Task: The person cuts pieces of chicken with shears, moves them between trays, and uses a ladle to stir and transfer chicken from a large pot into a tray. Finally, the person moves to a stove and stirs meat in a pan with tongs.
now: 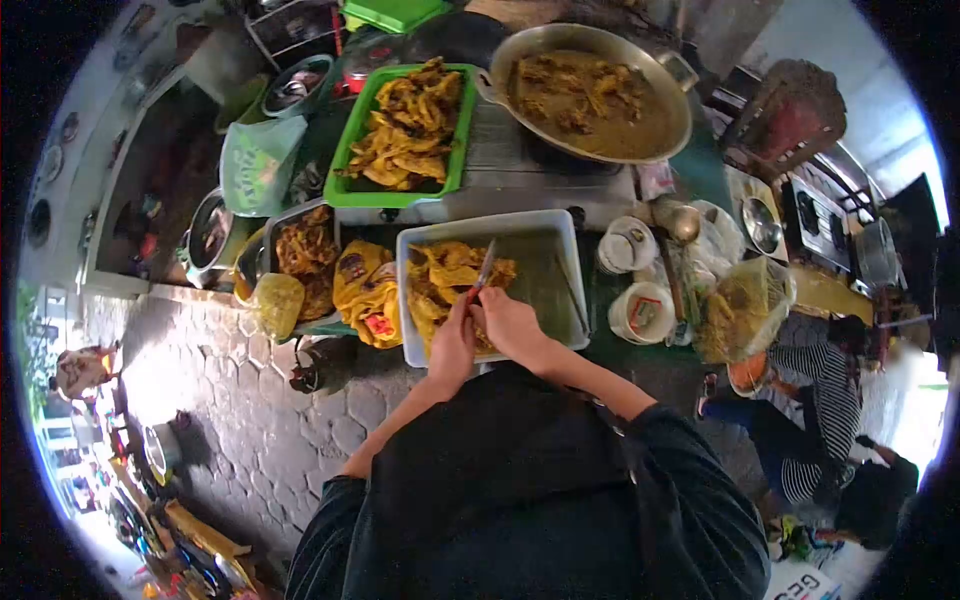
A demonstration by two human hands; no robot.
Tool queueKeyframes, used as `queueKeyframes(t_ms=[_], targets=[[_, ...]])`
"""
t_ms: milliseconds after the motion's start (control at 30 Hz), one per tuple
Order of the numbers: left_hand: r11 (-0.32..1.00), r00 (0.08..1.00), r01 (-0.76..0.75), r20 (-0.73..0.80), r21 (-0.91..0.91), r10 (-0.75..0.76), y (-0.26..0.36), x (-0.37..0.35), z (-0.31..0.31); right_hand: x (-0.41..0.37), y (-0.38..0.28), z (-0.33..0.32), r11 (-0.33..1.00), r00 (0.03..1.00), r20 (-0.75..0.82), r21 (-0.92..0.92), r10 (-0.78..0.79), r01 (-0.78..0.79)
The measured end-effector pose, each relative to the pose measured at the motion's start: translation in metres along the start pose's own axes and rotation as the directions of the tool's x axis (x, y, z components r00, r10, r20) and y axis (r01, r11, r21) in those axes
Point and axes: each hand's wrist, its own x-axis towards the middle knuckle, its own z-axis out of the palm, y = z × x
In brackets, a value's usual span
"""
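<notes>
Here, both hands (512, 325) meet at a knife (487, 266); rightward, the tub (540, 270) lies open.

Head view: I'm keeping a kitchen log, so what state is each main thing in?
Knife: held, blade bare
Left hand and right hand: together at its handle
White tub: uncovered, partly filled with meat
Green tray: uncovered, heaped
Large pan: uncovered, holding brown liquid
Nearer white bucket: uncovered

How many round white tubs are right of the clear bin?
2: the far tub and, closer to the wearer, the near tub, both just right of the bin. More could be hidden by the bag further right.
</notes>
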Motion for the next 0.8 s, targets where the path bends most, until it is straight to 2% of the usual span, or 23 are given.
queueKeyframes(t_ms=[33,100,167,233,267,333,367,400,433,467,500,533,567,633,667,733,767,800], targets=[[1.000,0.999,-0.004,-0.036,0.011,0.004,0.000,-0.001,0.001,0.000,0.000,0.001,1.000,1.000,-0.007,-0.005,0.019,-0.019],[1.000,1.000,0.017,-0.006,0.009,-0.017,-0.003,-0.001,0.002,0.000,0.001,0.007,0.995,0.999,-0.042,0.100,0.025,-0.021],[0.995,0.997,-0.053,-0.059,0.082,0.058,-0.006,0.000,0.004,0.005,0.011,0.020,0.986,0.997,-0.066,0.161,0.047,-0.036],[0.995,0.999,-0.037,-0.017,0.088,0.039,-0.001,0.002,0.005,0.010,0.027,0.034,0.946,0.992,-0.124,0.324,0.014,0.028],[0.996,0.999,-0.047,-0.004,0.079,0.047,0.002,0.004,0.006,0.007,0.019,0.016,0.946,0.991,-0.131,0.324,0.023,0.021],[0.996,0.998,-0.062,0.021,0.066,0.061,0.003,0.009,0.011,-0.004,0.008,-0.017,0.713,0.973,0.128,0.662,0.195,-0.230],[0.996,0.991,-0.089,0.102,-0.030,0.092,0.002,0.013,0.015,-0.008,0.013,-0.020,0.710,0.971,0.123,0.664,0.205,-0.234],[0.986,0.975,-0.105,0.179,-0.128,0.127,0.002,0.016,0.018,-0.012,0.018,-0.022,0.587,0.953,0.140,0.761,0.268,-0.277],[0.986,0.974,-0.107,0.187,-0.130,0.130,0.006,0.019,0.020,-0.017,0.023,-0.025,0.449,0.932,0.165,0.840,0.324,-0.305],[0.971,0.941,-0.100,0.296,-0.215,0.162,0.016,0.022,0.019,-0.017,0.035,-0.016,0.474,0.950,0.005,0.866,0.312,-0.161],[0.952,0.896,-0.083,0.396,-0.296,0.201,0.025,0.024,0.016,-0.024,0.050,-0.011,0.474,0.949,0.003,0.866,0.315,-0.160],[0.957,0.855,0.070,0.510,-0.282,0.088,0.034,0.025,0.009,-0.032,0.058,-0.017,0.511,0.933,-0.052,0.847,0.356,-0.148],[0.957,0.857,0.070,0.508,-0.281,0.087,0.031,0.026,0.007,-0.040,0.065,-0.024,0.548,0.914,-0.105,0.825,0.391,-0.139],[0.974,0.923,-0.154,0.328,-0.169,0.203,0.015,0.030,0.000,-0.059,0.078,-0.045,0.683,0.843,-0.220,0.698,0.491,-0.215],[0.985,0.968,-0.168,0.186,-0.028,0.170,0.003,0.031,-0.009,-0.069,0.086,-0.054,0.775,0.812,-0.333,0.594,0.480,-0.215],[0.944,0.982,-0.115,-0.107,0.311,0.155,-0.056,0.037,-0.025,-0.087,0.120,-0.059,0.915,0.763,-0.516,0.310,0.390,-0.258],[0.943,0.980,0.003,-0.187,0.332,0.063,-0.065,0.036,-0.040,-0.095,0.142,-0.053,0.945,0.752,-0.577,0.135,0.318,-0.296],[0.931,0.963,0.122,-0.269,0.344,-0.027,-0.072,0.036,-0.054,-0.102,0.150,-0.055,0.947,0.757,-0.573,0.134,0.313,-0.291]])
